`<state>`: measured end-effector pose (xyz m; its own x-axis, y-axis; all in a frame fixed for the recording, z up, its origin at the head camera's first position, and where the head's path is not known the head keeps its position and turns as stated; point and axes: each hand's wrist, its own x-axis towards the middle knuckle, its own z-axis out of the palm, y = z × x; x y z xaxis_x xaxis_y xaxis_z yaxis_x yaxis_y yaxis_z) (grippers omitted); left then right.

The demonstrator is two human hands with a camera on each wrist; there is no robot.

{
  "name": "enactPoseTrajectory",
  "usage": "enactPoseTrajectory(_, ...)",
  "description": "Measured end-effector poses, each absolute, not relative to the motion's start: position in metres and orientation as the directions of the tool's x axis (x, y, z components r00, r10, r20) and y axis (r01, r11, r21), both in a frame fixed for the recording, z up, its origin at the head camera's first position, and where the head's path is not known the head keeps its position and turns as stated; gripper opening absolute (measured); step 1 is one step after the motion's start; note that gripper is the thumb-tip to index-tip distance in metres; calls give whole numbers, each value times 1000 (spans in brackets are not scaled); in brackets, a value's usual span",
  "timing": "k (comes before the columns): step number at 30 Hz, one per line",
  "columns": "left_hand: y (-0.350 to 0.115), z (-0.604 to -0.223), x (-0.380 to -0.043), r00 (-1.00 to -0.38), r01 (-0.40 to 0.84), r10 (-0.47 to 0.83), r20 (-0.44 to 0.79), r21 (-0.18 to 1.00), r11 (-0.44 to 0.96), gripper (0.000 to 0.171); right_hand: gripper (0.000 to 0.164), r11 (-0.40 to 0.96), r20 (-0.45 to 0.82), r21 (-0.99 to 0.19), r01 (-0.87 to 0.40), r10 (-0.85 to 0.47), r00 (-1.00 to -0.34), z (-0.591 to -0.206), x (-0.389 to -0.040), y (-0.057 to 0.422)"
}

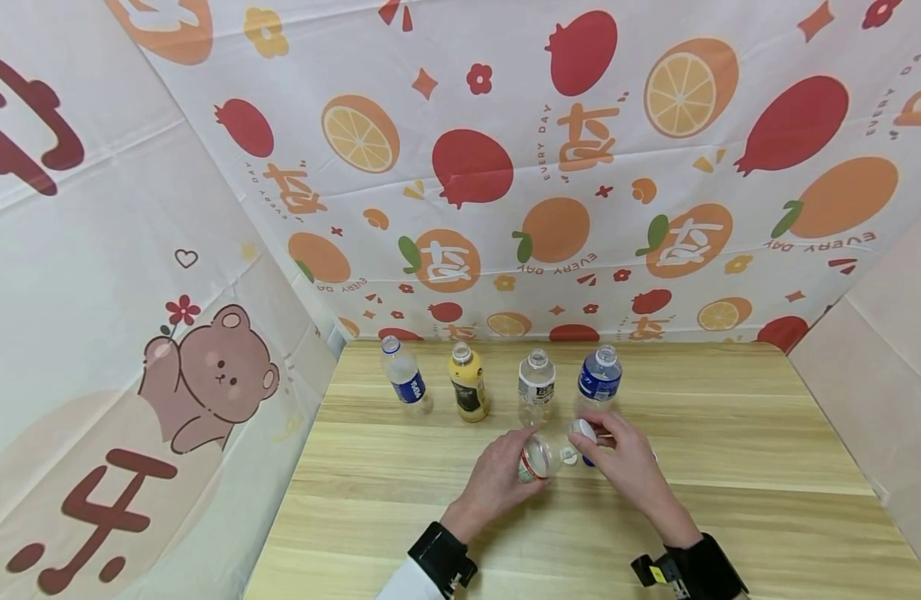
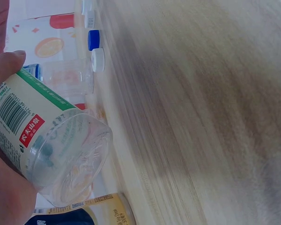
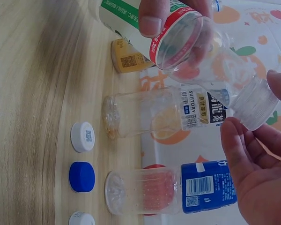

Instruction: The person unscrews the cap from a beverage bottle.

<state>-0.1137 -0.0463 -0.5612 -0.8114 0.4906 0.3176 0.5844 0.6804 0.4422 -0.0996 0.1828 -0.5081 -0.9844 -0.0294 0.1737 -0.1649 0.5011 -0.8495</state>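
Note:
My left hand [image 1: 493, 477] grips a clear plastic bottle [image 3: 178, 44] with a white, green and red label. The bottle is tilted, its neck toward my right hand [image 1: 631, 460]. Between thumb and fingers, that right hand pinches a whitish cap [image 3: 255, 104] at the bottle's mouth; whether the cap is loose or screwed on I cannot tell. In the left wrist view the bottle's base [image 2: 70, 159] looks transparent, with no drink visible in it. On the table below the hands lie a white cap [image 3: 83, 136], a blue cap [image 3: 81, 176] and another white cap [image 3: 82, 219].
Along the back of the wooden table [image 1: 385, 517] stand uncapped bottles: a blue-labelled one [image 1: 405, 377], a yellow one [image 1: 468, 385], a clear one with a white and dark label [image 1: 537, 387] and another blue-labelled one [image 1: 599, 375]. A fruit-print cloth [image 1: 505, 100] hangs behind them.

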Motion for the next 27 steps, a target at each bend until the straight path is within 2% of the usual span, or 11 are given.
enactPoseTrajectory(10, -46, -560, -113, -825, 564, 483, 293, 469, 680, 86, 39, 514, 298, -798, -313, -115, -948, -509, -99, 187)
enactPoseTrajectory(18, -46, -562, -114, -823, 567, 483, 299, 473, 675, 86, 39, 490, 416, -747, -449, -182, -891, -510, -99, 189)
enactPoseTrajectory(27, -47, -562, -113, -816, 577, 488, 310, 473, 666, 86, 42, 424, 429, -765, -486, -228, -874, -507, -97, 190)
